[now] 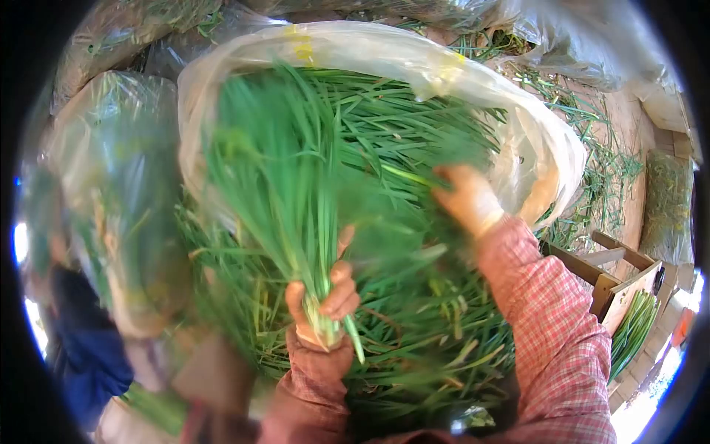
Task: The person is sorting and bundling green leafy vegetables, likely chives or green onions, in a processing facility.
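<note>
My left hand is closed around the pale stem ends of a bunch of garlic chives, whose green leaves fan upward and away from me. Farther right, my right hand is blurred by motion, its fingers drawn together at a yellow-green chive leaf. Beneath it the green is smeared, so how many leaves it grips cannot be made out. Behind both hands, more chives lie in a large clear plastic bag with its mouth spread wide. Loose chives are heaped nearer to me.
Filled plastic bags stand at the left and along the back. A wooden frame is at the right, beside a bundle of chives. Scattered leaves cover the ground. Dark blue cloth shows at the lower left.
</note>
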{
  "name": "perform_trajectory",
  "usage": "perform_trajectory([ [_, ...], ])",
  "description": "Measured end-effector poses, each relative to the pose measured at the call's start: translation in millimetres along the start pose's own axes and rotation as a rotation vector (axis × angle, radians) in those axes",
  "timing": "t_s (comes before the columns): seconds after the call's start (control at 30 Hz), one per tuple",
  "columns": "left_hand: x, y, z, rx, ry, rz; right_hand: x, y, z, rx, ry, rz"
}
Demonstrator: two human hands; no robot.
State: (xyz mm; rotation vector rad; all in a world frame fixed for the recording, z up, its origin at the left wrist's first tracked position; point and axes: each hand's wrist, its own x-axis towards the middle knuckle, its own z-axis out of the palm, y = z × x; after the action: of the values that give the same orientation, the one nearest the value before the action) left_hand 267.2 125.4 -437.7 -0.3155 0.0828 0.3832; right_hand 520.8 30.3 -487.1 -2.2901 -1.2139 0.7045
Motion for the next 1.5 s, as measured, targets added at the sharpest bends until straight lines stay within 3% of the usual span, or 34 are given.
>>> perform_trajectory([
  [0.03, -1.6, -1.8, 0.6, -0.039, 0.059, 0.037, -2.3, -13.5, -7.2, -0.103, 0.154, -0.048],
  [0.07, 0.0, -1.2, 5.9, -0.011, 0.018, 0.02, -5.0, -30.5, -14.8, 0.023, 0.203, -0.091],
  [0.17, 3.6, -1.8, 23.0, 0.072, -0.119, -0.023, -14.8, -55.0, -8.6, -0.12, -0.097, -0.19],
  [0.23, 5.6, -4.8, 32.8, -0.088, -0.339, -0.132, -16.1, -59.7, 13.6, -0.48, -0.267, -0.242],
  [0.3, 6.3, -4.7, 47.2, -0.128, -0.433, -0.185, -7.5, -49.3, 33.6, -0.46, -0.438, -0.179],
  [0.37, 1.8, -6.7, 58.9, -0.126, -0.454, -0.204, 6.6, -34.8, 32.2, -0.259, -0.434, -0.032],
  [0.43, -9.4, -6.2, 60.6, -0.112, -0.43, -0.195, 19.1, -16.3, 27.8, -0.113, -0.333, 0.004],
  [0.5, -26.4, -5.0, 49.7, -0.076, -0.365, -0.182, 25.0, -19.3, 10.5, -0.159, -0.387, 0.096],
  [0.6, -76.2, -5.0, -7.8, 0.015, -0.138, -0.144, 11.6, -22.8, 4.2, -0.19, -0.413, 0.097],
  [0.7, -111.3, -15.8, -34.8, 0.121, 0.106, -0.012, -12.5, -66.5, -10.9, -0.519, -0.076, 0.109],
  [0.8, -104.4, -51.6, 39.8, 0.277, 0.557, 0.307, -45.0, -98.7, -15.3, 0.007, 0.056, 0.209],
  [0.83, -109.0, -51.8, 42.8, 0.296, 0.525, 0.307, -58.2, -114.1, -17.4, 0.208, 0.113, 0.223],
  [0.93, -128.4, -56.6, 54.2, 0.276, 0.468, 0.253, -105.0, -160.0, -5.8, 0.747, -0.136, 0.399],
  [1.0, -145.8, -62.4, 69.2, 0.321, 0.569, 0.213, -136.8, -176.5, 23.2, 0.829, -0.232, 0.393],
  [1.07, -166.5, -69.1, 75.7, 0.377, 0.676, 0.146, -164.7, -215.0, 27.1, 0.992, -0.506, 0.548],
  [1.17, -187.6, -97.9, 129.0, 0.68, 0.948, 0.12, -205.1, -252.8, 47.9, 1.4, -0.312, 0.472],
  [1.2, -199.3, -96.7, 113.8, 0.867, 0.825, 0.053, -212.2, -258.7, 50.4, 1.312, -0.285, 0.458],
  [1.27, -214.7, -114.6, 110.8, 1.109, 0.798, 0.074, -226.6, -270.2, 51.8, 1.136, -0.234, 0.429],
  [1.33, -225.5, -132.6, 98.4, 1.446, 0.659, 0.138, -241.4, -276.4, 42.6, 1.158, -0.284, 0.386],
  [1.37, -234.3, -141.1, 80.9, 1.515, 0.573, 0.236, -248.2, -276.6, 36.4, 1.167, -0.307, 0.363],
  [1.4, -241.7, -149.4, 70.8, 1.524, 0.574, 0.208, -255.0, -265.5, 43.2, 1.214, -0.308, 0.351],
  [1.43, -248.8, -157.4, 75.0, 1.533, 0.574, 0.18, -265.9, -264.4, 35.1, 1.242, -0.345, 0.371],
  [1.5, -273.7, -183.7, 102.2, 1.732, 0.5, 0.332, -284.6, -263.5, 13.6, 1.289, -0.422, 0.41],
])
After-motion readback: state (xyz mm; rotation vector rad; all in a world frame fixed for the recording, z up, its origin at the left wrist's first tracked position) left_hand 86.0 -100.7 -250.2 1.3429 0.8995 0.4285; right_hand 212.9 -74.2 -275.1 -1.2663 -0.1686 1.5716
